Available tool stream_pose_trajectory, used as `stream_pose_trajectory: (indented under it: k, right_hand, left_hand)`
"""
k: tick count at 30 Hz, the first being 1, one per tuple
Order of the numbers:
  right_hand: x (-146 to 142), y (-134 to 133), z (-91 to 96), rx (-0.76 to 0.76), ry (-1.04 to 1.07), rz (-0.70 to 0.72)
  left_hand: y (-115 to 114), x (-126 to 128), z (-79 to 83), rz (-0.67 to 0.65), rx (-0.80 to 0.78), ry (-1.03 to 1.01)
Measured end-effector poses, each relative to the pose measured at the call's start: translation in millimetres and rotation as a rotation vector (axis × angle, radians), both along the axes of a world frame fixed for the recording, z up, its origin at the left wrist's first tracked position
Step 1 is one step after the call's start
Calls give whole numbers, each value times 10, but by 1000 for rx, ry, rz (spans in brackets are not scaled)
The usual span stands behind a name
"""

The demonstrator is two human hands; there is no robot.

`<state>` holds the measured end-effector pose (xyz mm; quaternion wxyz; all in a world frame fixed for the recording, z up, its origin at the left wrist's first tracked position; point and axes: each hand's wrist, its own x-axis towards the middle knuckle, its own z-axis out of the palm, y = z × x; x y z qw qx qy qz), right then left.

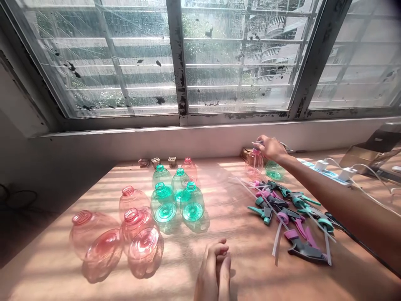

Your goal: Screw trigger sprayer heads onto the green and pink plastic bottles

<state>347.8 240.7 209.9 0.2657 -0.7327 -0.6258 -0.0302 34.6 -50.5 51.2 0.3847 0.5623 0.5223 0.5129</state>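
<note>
My right hand (271,147) reaches to the far side of the table and is closed on the top of an upright pink bottle (253,164), where a sprayer head seems to sit. A green bottle (274,170) lies just right of it. My left hand (215,267) rests on the near table edge, fingers curled together, holding nothing I can see. Between the hands lies a pile of pink and teal trigger sprayer heads (290,215) with white tubes.
Several pink bottles (125,238) and green bottles (175,198) stand on the wooden table (238,259) at the left. Small brown blocks (156,161) sit by the wall. A power strip with chargers (332,172) and a box (372,152) are at the right, under the window.
</note>
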Motion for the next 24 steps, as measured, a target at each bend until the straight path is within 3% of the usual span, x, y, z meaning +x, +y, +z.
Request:
stream_pose_trajectory:
  k: [6,9,12,16,20,24]
  right_hand:
    - [68,40,-66,-44,-15,-24]
    - [115,-98,-80,1,-28,-18]
    - [193,-354,-211,111,-31,-74]
    - [323,-753,-636,205,-39,-111]
    - [425,-967,-1078,3,-76,161]
    - [473,-922,-1278,-118,-92,282]
  left_hand:
    - [517,-321,854,222,468,423]
    - [827,-426,1053,276,491,573]
    - [996,-436,1034,252,463,635]
    - [963,-392,920,142,434,720]
    - [697,-283,784,78,431,768]
    - [330,-96,543,114,450,695]
